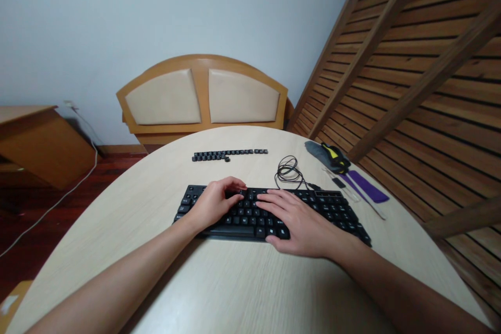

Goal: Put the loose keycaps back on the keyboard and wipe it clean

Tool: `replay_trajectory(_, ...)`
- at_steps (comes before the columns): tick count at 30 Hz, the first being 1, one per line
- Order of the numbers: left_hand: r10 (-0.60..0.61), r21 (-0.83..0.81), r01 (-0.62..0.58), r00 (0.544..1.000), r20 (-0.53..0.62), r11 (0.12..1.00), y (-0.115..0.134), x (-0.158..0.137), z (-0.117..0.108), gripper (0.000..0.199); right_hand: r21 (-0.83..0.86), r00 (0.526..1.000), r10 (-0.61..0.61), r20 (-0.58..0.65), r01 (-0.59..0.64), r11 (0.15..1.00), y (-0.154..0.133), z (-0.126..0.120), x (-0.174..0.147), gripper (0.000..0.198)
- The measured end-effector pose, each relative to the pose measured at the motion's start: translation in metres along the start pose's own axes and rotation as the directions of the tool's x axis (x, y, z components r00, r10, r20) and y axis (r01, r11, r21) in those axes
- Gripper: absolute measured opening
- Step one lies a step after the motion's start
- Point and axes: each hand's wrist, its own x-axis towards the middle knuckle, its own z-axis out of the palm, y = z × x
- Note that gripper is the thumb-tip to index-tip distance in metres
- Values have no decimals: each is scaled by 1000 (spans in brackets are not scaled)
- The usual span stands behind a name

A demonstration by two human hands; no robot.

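A black keyboard (230,230) lies across the table in front of me. My left hand (215,199) reaches over its upper left half, thumb and fingers curled together around a small black keycap (243,192) at the top row; the fingertips partly hide it. Flat across the right-middle keys rests my right hand (295,219), its fingers stretched out and its thumb at the front edge. Behind the keyboard, loose black keycaps (223,154) stand lined up in two rows, with one keycap (227,159) slightly out of line.
A coiled black cable (288,171) lies behind the keyboard. To the right are a grey cloth-like item (318,151), a yellow-and-black tool (334,156), a purple strip (368,187) and a thin metal rod (373,209). The round table (136,203) meets slatted wood (391,88) at right.
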Motion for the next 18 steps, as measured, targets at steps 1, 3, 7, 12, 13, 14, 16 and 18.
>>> replay_trajectory(1,-14,-18,14,1000,5,1000,0,1,0,17,-5,1000,3,4,-2,1000,0,0,0,65)
replay_trajectory(3,-47,-79,48,999,16,996,-1,2,-1,16,-12,1000,8,14,-8,1000,-1,-1,0,65)
replay_trajectory(7,-73,-119,77,997,35,990,0,2,-3,15,-9,1000,6,22,-6,1000,0,0,0,64)
replay_trajectory(12,-50,17,49,998,31,999,3,0,-4,9,14,1000,7,13,-8,1000,1,1,0,65)
replay_trajectory(13,-46,61,44,998,32,997,4,0,-4,7,22,1000,7,12,-7,1000,1,1,0,66)
replay_trajectory(14,-39,100,35,998,38,994,4,-1,-3,6,28,1000,6,9,-6,1000,1,1,0,66)
replay_trajectory(16,-21,151,11,998,65,988,6,-2,-4,11,30,1000,5,4,-5,1000,1,1,0,65)
replay_trajectory(18,5,175,-23,995,101,984,7,-2,-4,14,24,1000,6,2,-6,1000,1,1,0,65)
